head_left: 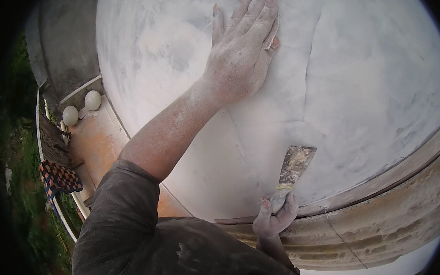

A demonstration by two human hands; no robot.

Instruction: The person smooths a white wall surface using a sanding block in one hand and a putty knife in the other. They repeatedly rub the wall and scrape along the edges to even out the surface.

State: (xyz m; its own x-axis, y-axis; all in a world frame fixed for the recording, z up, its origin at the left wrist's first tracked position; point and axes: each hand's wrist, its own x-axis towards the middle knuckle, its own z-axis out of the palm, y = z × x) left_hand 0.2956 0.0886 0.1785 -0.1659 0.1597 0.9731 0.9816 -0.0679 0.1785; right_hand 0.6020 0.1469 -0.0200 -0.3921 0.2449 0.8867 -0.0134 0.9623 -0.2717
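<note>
A white, powdery plastered wall (362, 85) fills most of the view. My left hand (239, 59), coated in white dust, lies pressed against its upper part with the fingers stretched up. Beneath the palm and fingers is a thin whitish piece of sandpaper (271, 34), its edge showing beside the thumb; the rest of it is hidden. Low in front of my body, my right hand (277, 217) grips a putty knife (296, 164) by its handle, the worn, stained blade pointing up. The blade seems to be in front of the wall; whether it touches I cannot tell.
A thin crack (309, 67) runs down the plaster. Below right is a ribbed, stained ledge (369, 237). At left, two pale round globes (92, 100) sit on an orange-stained floor (93, 141), with a checkered cloth (61, 179) hanging over a railing and greenery beyond.
</note>
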